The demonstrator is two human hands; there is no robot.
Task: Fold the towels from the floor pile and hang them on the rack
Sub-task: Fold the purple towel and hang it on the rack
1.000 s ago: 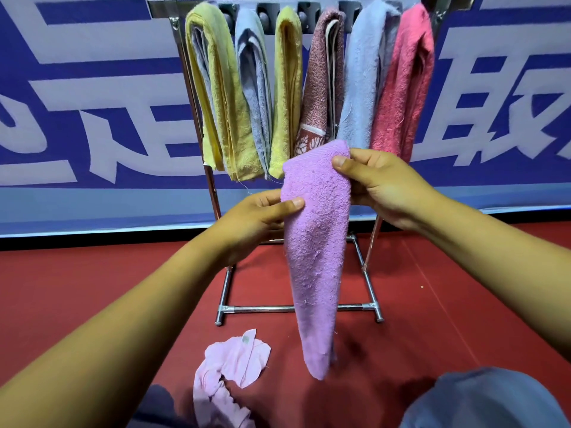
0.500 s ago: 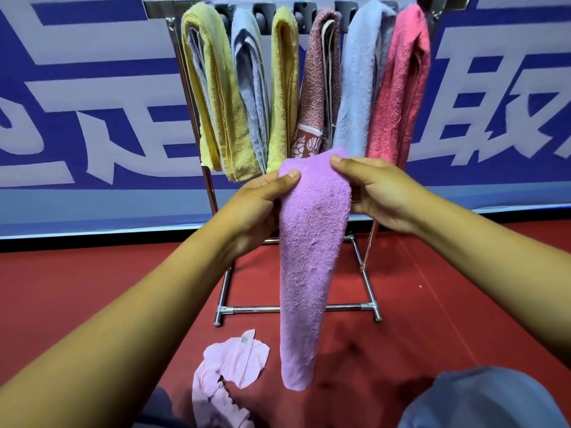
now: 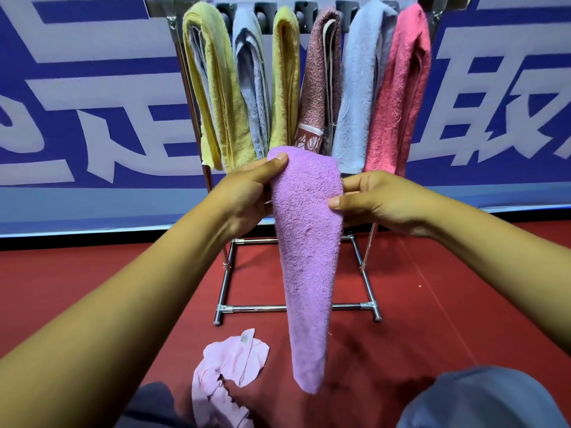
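So I'm most of the way through this, going by what's hanging. The rack [image 3: 227, 267] in front of me already has six folded towels draped over its top bars: a yellow towel [image 3: 213, 88] on the far left, then a grey-blue towel [image 3: 251, 88], a second yellow towel [image 3: 285, 78], a brownish patterned towel [image 3: 318, 88], a light blue towel [image 3: 360, 88] and a pink towel [image 3: 398, 94] on the right end. Right now I've got the purple towel [image 3: 306, 242] up in front of the rack, folded into a long narrow strip that hangs down and tapers to a point above the red floor [image 3: 92, 288]. My left hand [image 3: 247, 196] is pinched shut on its upper left edge, thumb on the front near the top corner, and my right hand [image 3: 380, 202] is clamped on the right edge a bit lower, thumb pressing the front face. So this one looks folded or close to it, but it's not on the rack yet. On the floor just below and left of the hanging tip there's a pale pink cloth [image 3: 228, 372] crumpled up, which I'd guess is what's left of the pile, at least as far as I can see. The bars look pretty full, so finding a free slot for the purple one might be the fiddly bit.
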